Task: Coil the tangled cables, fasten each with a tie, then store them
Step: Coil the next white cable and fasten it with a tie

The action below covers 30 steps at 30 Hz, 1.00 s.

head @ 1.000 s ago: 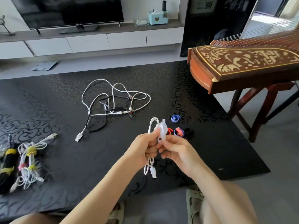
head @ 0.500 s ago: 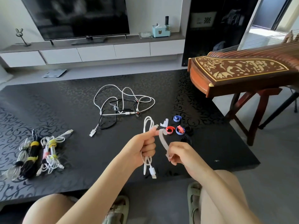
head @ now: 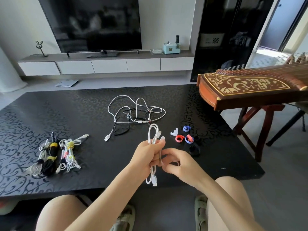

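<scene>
Coiled white cable (head: 153, 135): held above the near table edge, left hand (head: 146, 157) fingers clamped round its middle.
White tie (head: 161, 155): lies against the coil; right hand (head: 180, 165) fingers curled, pinching its lower end.
Tangled cables (head: 133, 114): far centre of black table (head: 83, 110).
Tied bundles (head: 53, 154): left.
Loose ties (head: 185, 138): right.

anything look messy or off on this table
Nothing is damaged or spilled. The one mess is the tangled pile of white and black cables in the middle of the table, loops crossing each other, unlike the tied bundles at the left. The left hand grips a coiled white cable.
</scene>
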{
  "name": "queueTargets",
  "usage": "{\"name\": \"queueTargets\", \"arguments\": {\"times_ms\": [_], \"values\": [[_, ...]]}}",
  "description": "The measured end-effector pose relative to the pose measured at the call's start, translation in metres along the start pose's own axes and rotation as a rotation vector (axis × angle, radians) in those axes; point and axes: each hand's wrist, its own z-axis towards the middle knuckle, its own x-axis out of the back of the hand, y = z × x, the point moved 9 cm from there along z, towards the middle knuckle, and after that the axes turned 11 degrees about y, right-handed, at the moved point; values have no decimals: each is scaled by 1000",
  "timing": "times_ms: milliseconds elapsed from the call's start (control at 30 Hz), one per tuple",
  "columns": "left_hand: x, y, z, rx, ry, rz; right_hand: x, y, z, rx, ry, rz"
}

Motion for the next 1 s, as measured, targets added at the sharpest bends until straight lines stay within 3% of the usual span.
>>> {"name": "queueTargets", "arguments": {"times_ms": [100, 267, 367, 467, 567, 700, 900, 1000], "values": [[4, -6, -7, 26, -10, -26, 4, -9, 0, 101, 152, -230], [14, 2, -15, -5, -21, 38, 1, -18, -8, 187, 206, -277], [23, 12, -19, -109, 37, 195, 24, -9, -7, 85, 359, -152], [25, 13, -21, -144, 62, 323, 49, -6, -7, -8, 514, 145], [21, 15, -24, -209, 61, 400, 48, -28, -7, 83, 486, 322], [13, 28, -33, -370, 81, 514, 22, -40, -6, 149, 388, 292], [7, 43, -49, -586, 111, 638, 13, -32, -14, 158, 506, 285], [8, 42, -51, -590, 161, 661, 11, -31, -16, 157, 540, 319]]}}
